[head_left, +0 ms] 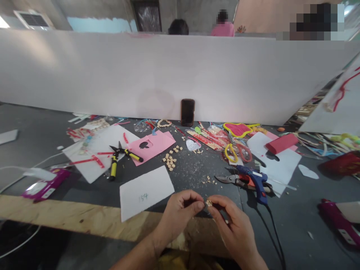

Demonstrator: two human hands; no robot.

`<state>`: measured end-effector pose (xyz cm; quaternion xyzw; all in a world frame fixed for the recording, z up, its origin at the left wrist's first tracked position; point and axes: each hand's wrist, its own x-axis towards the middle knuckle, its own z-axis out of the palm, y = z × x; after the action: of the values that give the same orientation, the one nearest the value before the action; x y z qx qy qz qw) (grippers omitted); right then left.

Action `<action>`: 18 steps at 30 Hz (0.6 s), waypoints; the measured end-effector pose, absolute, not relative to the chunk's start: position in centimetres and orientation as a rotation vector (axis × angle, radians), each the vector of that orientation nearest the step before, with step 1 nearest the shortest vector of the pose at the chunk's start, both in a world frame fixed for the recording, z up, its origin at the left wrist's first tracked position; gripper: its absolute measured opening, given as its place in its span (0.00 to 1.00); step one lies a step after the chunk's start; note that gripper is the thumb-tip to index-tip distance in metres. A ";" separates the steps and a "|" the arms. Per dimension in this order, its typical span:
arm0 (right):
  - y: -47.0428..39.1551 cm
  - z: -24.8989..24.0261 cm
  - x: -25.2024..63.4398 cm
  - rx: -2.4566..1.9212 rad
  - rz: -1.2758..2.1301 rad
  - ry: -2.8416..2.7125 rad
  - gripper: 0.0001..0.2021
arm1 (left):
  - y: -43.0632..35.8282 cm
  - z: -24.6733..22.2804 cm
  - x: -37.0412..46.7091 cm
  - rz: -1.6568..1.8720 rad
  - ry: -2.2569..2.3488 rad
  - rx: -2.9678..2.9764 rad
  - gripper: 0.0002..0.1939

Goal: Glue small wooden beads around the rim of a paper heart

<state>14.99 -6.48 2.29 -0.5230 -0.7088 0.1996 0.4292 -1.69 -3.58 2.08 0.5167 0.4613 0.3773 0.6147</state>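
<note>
Your right hand (237, 225) pinches a small beige piece (209, 203), can't tell if your left hand (180, 208) grips anything; beige pile (170, 161) already heaped, loose bits (208, 180) not.

A numbered white card (147, 194) lies left of the hands (181, 210) (236, 225) on a dark surface (97, 198); beige pieces (170, 160) and phone (187, 112) sit beyond.

Single head-worn view, angled forward and down over the nearby hands (184, 208).
</note>
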 end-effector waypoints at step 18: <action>-6.3 2.6 15.0 -1.145 0.469 -1.825 0.07 | -3.3 2.4 -1.4 0.840 0.884 1.014 0.15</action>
<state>15.01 -6.31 2.60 -0.4634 -0.7387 0.1899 0.4511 -1.42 -3.30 2.44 0.4555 0.3973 0.3775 0.7016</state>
